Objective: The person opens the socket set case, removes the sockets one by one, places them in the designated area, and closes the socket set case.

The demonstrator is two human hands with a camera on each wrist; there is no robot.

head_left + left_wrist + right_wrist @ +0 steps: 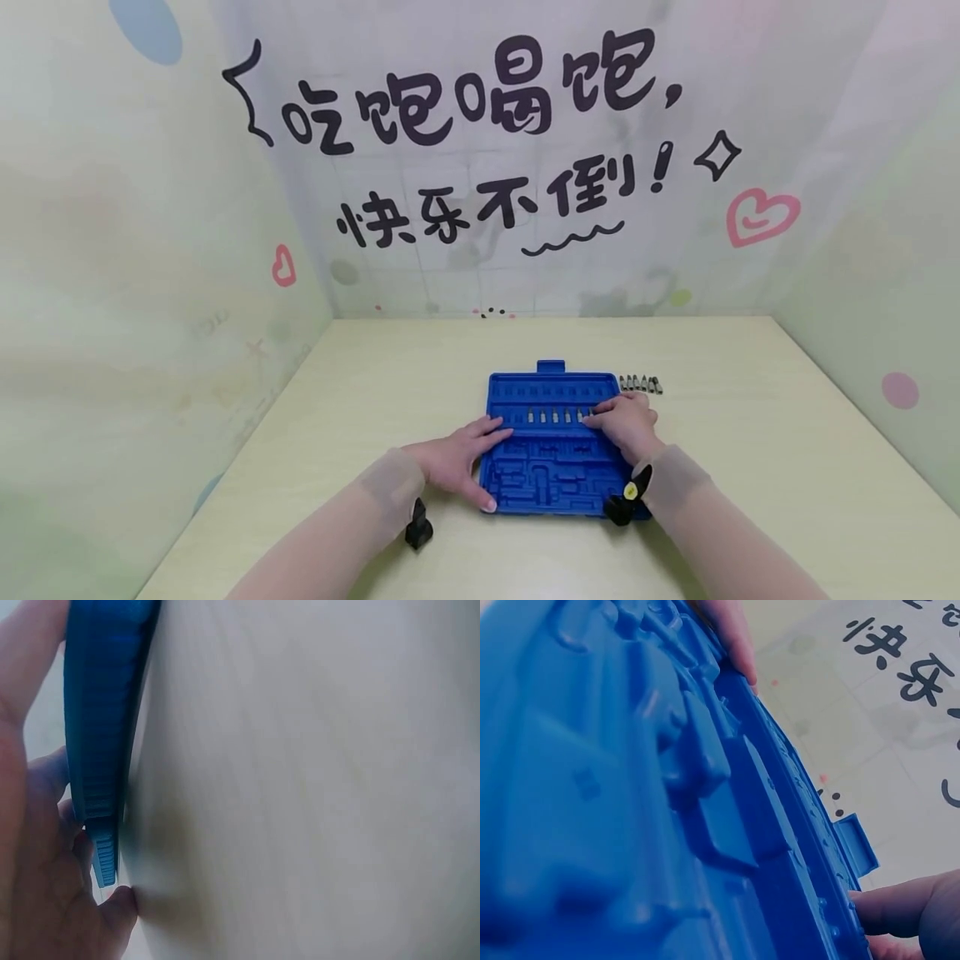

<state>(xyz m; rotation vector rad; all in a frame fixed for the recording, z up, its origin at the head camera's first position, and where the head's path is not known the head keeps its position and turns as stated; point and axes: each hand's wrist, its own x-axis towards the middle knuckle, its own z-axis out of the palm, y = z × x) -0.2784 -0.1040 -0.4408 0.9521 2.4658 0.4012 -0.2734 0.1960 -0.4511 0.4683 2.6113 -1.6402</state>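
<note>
Case (551, 447), blue, lies in the frame's lower centre, holding a row of bits (555, 416). The left hand (453, 459) rests on its left edge, fingers apart. The right hand (628, 425) is at the row's right end; whether it pinches a bit, I cannot tell. Loose bits (640, 384) lie near the case's upper right.
</note>
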